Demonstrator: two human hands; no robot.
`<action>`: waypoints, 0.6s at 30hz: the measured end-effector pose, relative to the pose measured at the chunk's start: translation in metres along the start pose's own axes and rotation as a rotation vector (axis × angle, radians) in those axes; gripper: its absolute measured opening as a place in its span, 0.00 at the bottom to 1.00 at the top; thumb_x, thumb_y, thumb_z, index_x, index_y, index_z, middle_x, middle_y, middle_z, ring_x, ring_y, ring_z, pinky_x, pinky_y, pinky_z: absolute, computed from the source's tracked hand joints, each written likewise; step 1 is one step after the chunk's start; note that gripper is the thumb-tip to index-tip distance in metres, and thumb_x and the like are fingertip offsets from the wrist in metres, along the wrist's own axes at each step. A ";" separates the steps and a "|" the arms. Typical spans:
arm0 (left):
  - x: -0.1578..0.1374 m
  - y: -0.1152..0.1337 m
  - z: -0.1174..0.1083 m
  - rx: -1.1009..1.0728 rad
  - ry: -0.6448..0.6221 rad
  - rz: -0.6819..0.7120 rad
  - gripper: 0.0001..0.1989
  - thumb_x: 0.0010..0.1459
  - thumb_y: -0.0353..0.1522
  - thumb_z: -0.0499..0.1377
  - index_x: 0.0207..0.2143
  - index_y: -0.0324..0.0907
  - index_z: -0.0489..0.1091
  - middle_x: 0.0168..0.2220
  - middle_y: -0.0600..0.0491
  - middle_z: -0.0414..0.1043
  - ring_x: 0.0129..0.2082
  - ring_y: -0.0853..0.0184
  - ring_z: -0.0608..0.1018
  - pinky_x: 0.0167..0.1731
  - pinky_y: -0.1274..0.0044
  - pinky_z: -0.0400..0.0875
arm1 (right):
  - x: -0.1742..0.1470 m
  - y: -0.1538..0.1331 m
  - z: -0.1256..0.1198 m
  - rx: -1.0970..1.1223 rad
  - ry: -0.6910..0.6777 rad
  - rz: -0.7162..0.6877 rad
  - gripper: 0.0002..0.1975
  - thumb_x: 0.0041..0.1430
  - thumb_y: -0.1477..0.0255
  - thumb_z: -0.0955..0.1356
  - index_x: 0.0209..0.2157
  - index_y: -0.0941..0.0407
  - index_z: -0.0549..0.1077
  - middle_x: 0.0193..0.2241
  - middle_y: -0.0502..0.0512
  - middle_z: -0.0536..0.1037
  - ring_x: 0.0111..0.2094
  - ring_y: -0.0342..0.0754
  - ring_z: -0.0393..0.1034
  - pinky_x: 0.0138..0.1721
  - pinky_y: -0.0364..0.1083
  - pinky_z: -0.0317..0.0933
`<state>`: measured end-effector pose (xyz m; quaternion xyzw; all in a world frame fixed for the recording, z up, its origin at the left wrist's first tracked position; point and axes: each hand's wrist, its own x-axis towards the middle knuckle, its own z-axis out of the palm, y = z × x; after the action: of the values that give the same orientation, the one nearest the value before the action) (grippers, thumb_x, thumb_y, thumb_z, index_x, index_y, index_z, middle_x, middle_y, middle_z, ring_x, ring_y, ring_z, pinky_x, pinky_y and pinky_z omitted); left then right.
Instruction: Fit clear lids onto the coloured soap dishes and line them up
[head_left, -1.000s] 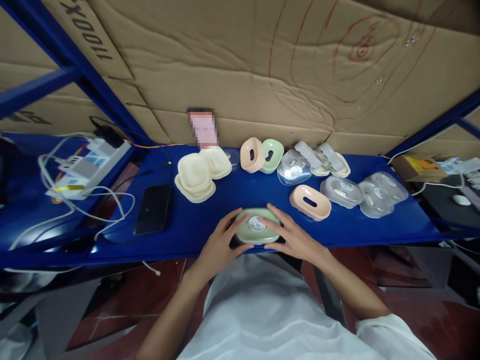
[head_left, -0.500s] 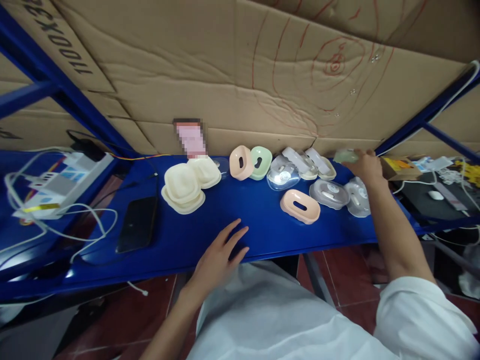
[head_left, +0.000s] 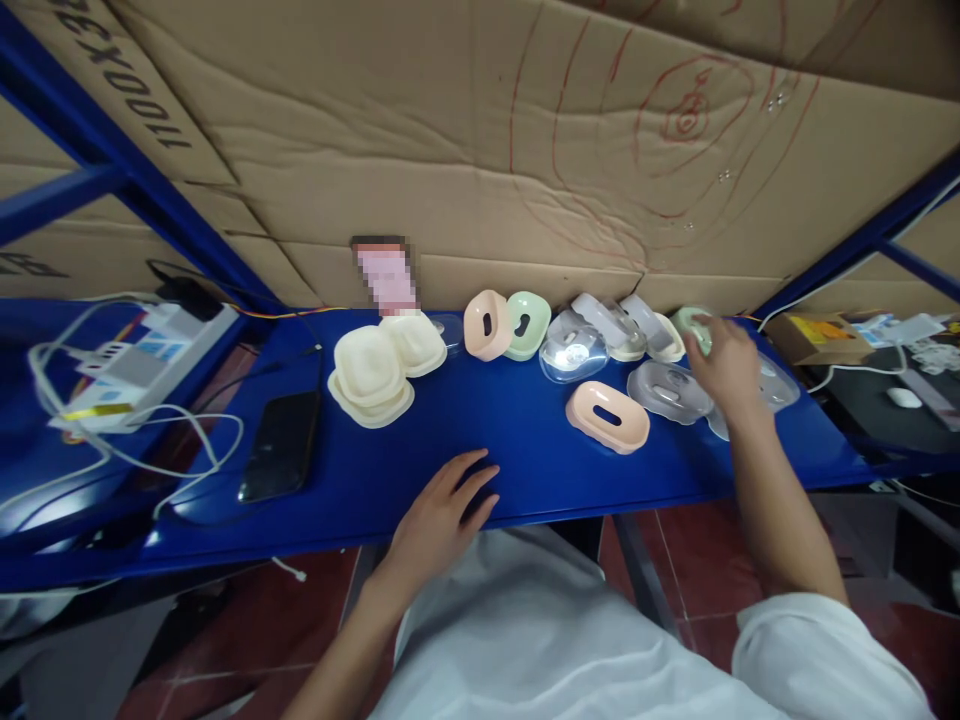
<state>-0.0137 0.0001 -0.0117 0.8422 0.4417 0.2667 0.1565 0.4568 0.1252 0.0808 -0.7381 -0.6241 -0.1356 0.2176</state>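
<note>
My left hand [head_left: 441, 515] hovers or rests at the table's front edge, fingers spread and holding nothing. At the back right, my right hand [head_left: 726, 365] has its fingers curled at the lower edge of a green soap dish [head_left: 688, 322]; the exact grip is partly hidden. Below that hand is a grey soap dish with a clear lid [head_left: 667, 388], and to its right a clear lid [head_left: 780, 385]. A peach slotted soap dish [head_left: 607, 417] lies in front. Another peach dish [head_left: 487, 325] and a green dish [head_left: 527, 325] lean together at the back. Several cream dishes [head_left: 367, 365] are piled left.
A dark phone [head_left: 279, 445] lies on the blue table [head_left: 480, 410], with white cables and a power strip [head_left: 150, 360] farther left. Cardboard [head_left: 420, 150] walls the back. Clear lids [head_left: 574, 355] sit mid-right; a small carton [head_left: 814, 338] stands at the right.
My right hand has come lower and slightly left, and the green soap dish has moved down beside the other dishes. My left hand stays nearly still. The view has shifted slightly.
</note>
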 end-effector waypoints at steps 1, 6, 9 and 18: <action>0.000 0.001 0.000 -0.002 0.001 -0.003 0.18 0.74 0.38 0.59 0.63 0.49 0.73 0.66 0.47 0.72 0.64 0.55 0.77 0.64 0.59 0.77 | -0.024 -0.014 -0.003 0.049 0.031 -0.113 0.25 0.77 0.58 0.62 0.57 0.63 0.78 0.52 0.73 0.82 0.53 0.61 0.77 0.52 0.55 0.63; 0.002 0.002 -0.005 -0.013 0.037 0.006 0.19 0.75 0.37 0.57 0.66 0.50 0.69 0.67 0.47 0.71 0.65 0.57 0.76 0.64 0.62 0.76 | -0.129 -0.081 -0.001 0.034 -0.120 -0.378 0.21 0.77 0.57 0.65 0.57 0.54 0.79 0.52 0.63 0.84 0.52 0.62 0.78 0.53 0.58 0.65; 0.007 -0.009 -0.013 0.089 0.185 -0.062 0.21 0.75 0.38 0.57 0.67 0.49 0.68 0.67 0.43 0.70 0.66 0.53 0.75 0.65 0.58 0.73 | -0.155 -0.100 0.004 0.120 -0.200 -0.500 0.21 0.76 0.58 0.66 0.62 0.53 0.76 0.60 0.63 0.79 0.60 0.63 0.74 0.59 0.61 0.63; 0.016 -0.047 -0.035 0.396 0.269 -0.276 0.32 0.74 0.45 0.55 0.74 0.41 0.59 0.73 0.33 0.61 0.71 0.38 0.67 0.66 0.48 0.65 | -0.168 -0.125 0.013 0.406 -0.300 -0.683 0.21 0.77 0.66 0.65 0.68 0.47 0.70 0.67 0.60 0.74 0.68 0.58 0.67 0.67 0.63 0.61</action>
<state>-0.0579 0.0411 -0.0018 0.7453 0.6125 0.2611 -0.0365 0.3025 0.0027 0.0089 -0.4427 -0.8716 0.0348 0.2078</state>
